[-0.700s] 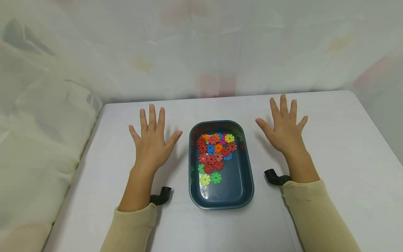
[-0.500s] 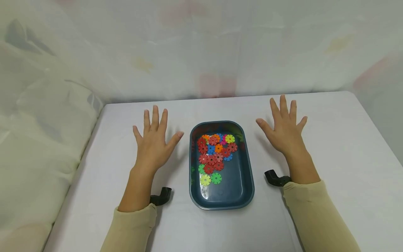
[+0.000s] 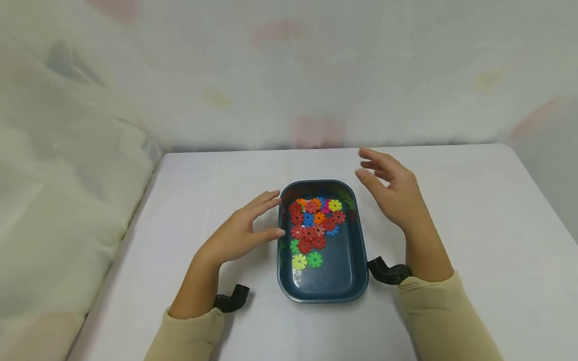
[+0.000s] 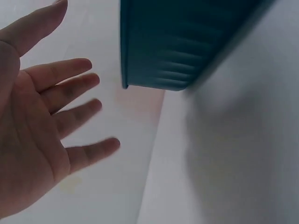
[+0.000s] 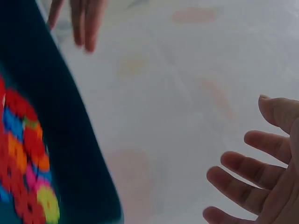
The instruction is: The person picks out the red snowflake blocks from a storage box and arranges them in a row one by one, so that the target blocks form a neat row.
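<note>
A dark teal plastic tray [image 3: 343,281] stands at the middle of the table, with several notched snowflake discs in red, orange, blue, green, yellow and pink inside. My left hand [image 3: 239,230] is at the tray's left side, its fingertips overlapping the rim in the head view. In the left wrist view, the left hand's fingers [image 4: 74,88] are spread with nothing between them, beside the tray's outer wall [image 4: 173,46]. My right hand [image 3: 393,190] hovers off the tray's upper right corner, fingers loosely bent and holding nothing. Red discs [image 5: 28,205] show at the left in the right wrist view.
A white-covered table [image 3: 474,225] lies under the tray, with its back edge against a pale patterned curtain [image 3: 406,75]. More of that cloth bulges along the left side [image 3: 81,200]. A black wrist camera [image 3: 232,299] sticks out from the left wrist, another black camera [image 3: 388,272] from the right.
Both hands have turned from palm-down with spread fingers to thumb-up and moved inward, the left reaching the tray's rim. The head view has shifted slightly; the discs lie as before.
</note>
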A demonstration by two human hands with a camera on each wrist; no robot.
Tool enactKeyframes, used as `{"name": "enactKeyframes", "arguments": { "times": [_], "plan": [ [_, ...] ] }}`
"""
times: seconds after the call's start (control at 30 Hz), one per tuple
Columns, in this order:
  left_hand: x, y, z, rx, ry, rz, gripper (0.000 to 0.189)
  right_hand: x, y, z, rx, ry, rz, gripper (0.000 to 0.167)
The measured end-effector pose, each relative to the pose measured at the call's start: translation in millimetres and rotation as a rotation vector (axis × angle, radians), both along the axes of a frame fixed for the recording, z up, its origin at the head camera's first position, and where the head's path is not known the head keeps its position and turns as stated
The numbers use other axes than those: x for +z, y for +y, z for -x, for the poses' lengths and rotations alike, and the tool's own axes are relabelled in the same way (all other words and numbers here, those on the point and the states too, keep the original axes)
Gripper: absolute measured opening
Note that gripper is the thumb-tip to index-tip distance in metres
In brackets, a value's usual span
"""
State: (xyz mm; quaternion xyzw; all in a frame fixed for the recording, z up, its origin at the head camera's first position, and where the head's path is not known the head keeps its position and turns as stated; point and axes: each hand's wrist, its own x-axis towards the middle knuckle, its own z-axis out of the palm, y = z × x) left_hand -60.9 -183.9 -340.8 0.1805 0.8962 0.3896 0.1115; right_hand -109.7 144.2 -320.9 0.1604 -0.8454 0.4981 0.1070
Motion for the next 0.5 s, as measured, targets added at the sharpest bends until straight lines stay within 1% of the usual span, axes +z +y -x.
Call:
{"name": "enactKeyframes", "arguments": {
  "times": [0.1, 0.17, 0.23, 0.3, 0.43, 0.5],
  "plan": [
    [-8.4, 3.3, -0.3, 0.007, 0.012, -0.044, 0.068, 7.8, -19, 1.0, 0.083, -0.02, 0.043, 0.038],
    [-14.0, 7.0, 1.6, 0.006, 0.04, -0.069, 0.064, 11.1, -31, 3.2, 0.13, -0.067, 0.047, 0.037],
    [-19.6, 10.5, 3.9, -0.004, 0.061, -0.082, 0.061, 11.8, -42, 6.3, 0.175, -0.129, 0.025, 0.035],
    [-24.2, 13.5, 5.9, -0.012, 0.065, -0.085, 0.061, 10.0, -52, 10.2, 0.21, -0.213, -0.046, 0.033],
    [-31.1, 16.9, 8.6, -0.012, 0.059, -0.092, 0.061, 0.4, -67, 19.9, 0.264, -0.356, -0.306, 0.029],
    [-33.2, 18.5, 10.2, -0.008, 0.059, -0.116, 0.062, -5.9, -71, 25.0, 0.27, -0.396, -0.42, 0.03]
  ]
}}
